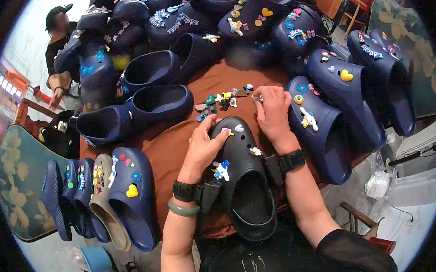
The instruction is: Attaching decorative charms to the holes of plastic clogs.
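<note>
A black clog lies in front of me with its toe pointing away. It carries a white-and-blue character charm, a small lilac heart charm and a white flower-like charm. My left hand grips the left side of the toe, its thumb pressing a pink-and-yellow charm. Beyond the toe, my right hand is closed in a pinch; whatever sits between its fingertips is too small to name. Loose charms lie in a small cluster just left of those fingertips.
A brown cloth covers the table. Decorated navy clogs line the right side, and more stand at left beside a beige clog. Navy clogs pile up at the back. A person is at far left.
</note>
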`<state>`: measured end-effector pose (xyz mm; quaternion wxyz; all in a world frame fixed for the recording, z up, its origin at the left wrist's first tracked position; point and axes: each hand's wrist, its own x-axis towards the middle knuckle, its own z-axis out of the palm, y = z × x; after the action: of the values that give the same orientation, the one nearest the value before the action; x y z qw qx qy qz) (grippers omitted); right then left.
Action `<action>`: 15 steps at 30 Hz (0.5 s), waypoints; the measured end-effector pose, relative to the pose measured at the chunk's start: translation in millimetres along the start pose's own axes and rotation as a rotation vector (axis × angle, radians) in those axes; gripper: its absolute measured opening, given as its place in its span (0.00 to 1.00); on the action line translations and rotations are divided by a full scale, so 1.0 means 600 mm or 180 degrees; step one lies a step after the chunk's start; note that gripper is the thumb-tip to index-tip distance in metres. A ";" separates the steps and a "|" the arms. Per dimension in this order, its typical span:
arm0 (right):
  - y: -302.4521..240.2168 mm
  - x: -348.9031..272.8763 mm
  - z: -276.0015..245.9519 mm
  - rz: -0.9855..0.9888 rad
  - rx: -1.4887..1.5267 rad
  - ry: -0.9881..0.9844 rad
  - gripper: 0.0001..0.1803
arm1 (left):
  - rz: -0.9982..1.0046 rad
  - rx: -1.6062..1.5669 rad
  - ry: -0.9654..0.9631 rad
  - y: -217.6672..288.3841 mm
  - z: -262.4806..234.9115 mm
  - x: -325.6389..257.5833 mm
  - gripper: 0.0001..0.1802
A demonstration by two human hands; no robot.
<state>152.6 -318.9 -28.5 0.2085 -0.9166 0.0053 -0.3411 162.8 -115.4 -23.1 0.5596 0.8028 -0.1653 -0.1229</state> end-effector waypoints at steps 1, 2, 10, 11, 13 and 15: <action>-0.007 0.003 -0.011 0.0185 0.0727 -0.0209 0.12 | 0.0035 -0.0351 0.0024 -0.001 0.000 -0.005 0.25; -0.014 0.005 -0.020 0.0365 0.1450 -0.0421 0.09 | 0.0075 -0.0704 0.0049 -0.003 0.000 -0.008 0.25; -0.024 0.001 -0.082 0.0853 0.3303 -0.1346 0.07 | -0.0236 -0.0965 -0.0149 0.008 -0.012 -0.017 0.32; -0.020 0.002 -0.087 0.0724 0.3350 -0.1534 0.07 | -0.0218 -0.0945 -0.0130 0.006 -0.012 -0.016 0.32; -0.016 0.001 -0.091 0.0816 0.3558 -0.1696 0.07 | -0.0204 -0.0936 -0.0096 0.001 -0.012 -0.016 0.33; -0.017 0.005 -0.099 0.0341 0.3359 -0.1756 0.06 | -0.0242 -0.1043 -0.0128 -0.005 -0.012 -0.014 0.33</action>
<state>116.6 -332.8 17.8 0.6463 -0.7423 -0.1730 -0.0359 158.1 -104.8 -23.0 0.6745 0.7038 -0.1236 -0.1854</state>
